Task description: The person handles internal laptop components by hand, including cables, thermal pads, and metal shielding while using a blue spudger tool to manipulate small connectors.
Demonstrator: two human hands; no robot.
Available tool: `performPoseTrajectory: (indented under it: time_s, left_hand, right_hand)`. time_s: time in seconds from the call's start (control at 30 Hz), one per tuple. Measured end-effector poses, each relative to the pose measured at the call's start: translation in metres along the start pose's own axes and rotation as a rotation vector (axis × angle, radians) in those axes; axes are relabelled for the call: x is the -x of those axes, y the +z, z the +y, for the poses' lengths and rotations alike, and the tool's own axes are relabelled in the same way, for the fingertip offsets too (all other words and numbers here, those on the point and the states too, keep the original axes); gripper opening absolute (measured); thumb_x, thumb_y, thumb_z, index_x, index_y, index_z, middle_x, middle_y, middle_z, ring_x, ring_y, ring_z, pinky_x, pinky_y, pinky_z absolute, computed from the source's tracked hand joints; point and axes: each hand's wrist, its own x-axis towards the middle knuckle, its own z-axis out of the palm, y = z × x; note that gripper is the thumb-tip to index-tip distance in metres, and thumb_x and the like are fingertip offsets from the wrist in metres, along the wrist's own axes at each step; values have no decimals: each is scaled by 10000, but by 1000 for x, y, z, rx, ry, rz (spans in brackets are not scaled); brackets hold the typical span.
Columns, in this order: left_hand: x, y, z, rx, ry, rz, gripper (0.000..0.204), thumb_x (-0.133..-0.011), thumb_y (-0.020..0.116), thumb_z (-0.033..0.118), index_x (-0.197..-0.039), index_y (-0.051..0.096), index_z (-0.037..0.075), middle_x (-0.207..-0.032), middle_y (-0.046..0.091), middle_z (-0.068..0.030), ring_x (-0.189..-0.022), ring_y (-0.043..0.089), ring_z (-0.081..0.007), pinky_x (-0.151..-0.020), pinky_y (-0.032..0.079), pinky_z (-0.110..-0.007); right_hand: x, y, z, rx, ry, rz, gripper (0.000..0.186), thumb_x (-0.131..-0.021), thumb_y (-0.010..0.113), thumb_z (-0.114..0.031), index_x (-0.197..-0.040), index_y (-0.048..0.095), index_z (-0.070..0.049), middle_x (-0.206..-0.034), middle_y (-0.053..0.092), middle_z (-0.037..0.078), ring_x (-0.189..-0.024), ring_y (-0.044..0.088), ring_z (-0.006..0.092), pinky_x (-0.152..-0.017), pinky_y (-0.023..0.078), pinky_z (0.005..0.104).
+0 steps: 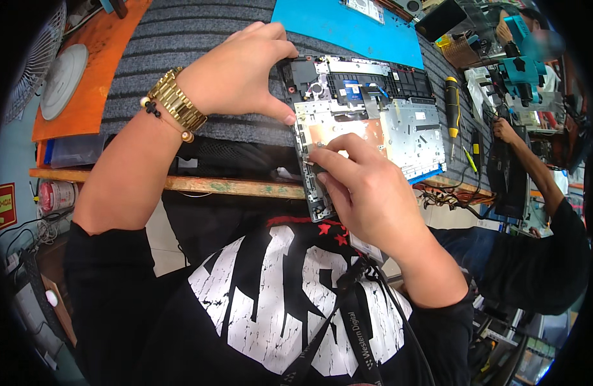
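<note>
the right grip (367,190) covers part of the laptop chassis (409,132), and whatever lies under its fingertips is too small to tell. how far the left grip (238,74) wraps beneath the chassis cannot be seen. the chassis screws are too tiny to tell apart. at the left, the fan (44,55) is cut by the dark curved edge; the lanyard (357,321) and black shirt (142,321) run off below, and a small pale board (367,8) off the top
</note>
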Motion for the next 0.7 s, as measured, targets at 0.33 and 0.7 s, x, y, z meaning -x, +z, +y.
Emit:
performPoseTrajectory:
  time_s: [0.33,0.7]
  left_hand:
    - [1,-1,1,20,-36,-17,1031,-708,1147,482,-1509,763,-39,-1441,721,-176,-1463,651,-414,-1257,563,-508]
    - [1,-1,-2,23,-22,-12,1027,-734,1138,503,-1522,757,-36,-1457,719,-178,-1483,647,-408,-1263,567,-510]
  right_hand:
    - [-8,-10,-2,-31,-7,-99,445,-1015,784,46,-1433,849,-89,-1302,737,140,-1003,803,392,-863,656,512]
    - [10,-51,52,-162,133,23,420,-1084,754,-32,-1496,769,45,-1161,702,238,-999,741,435,-929,604,479]
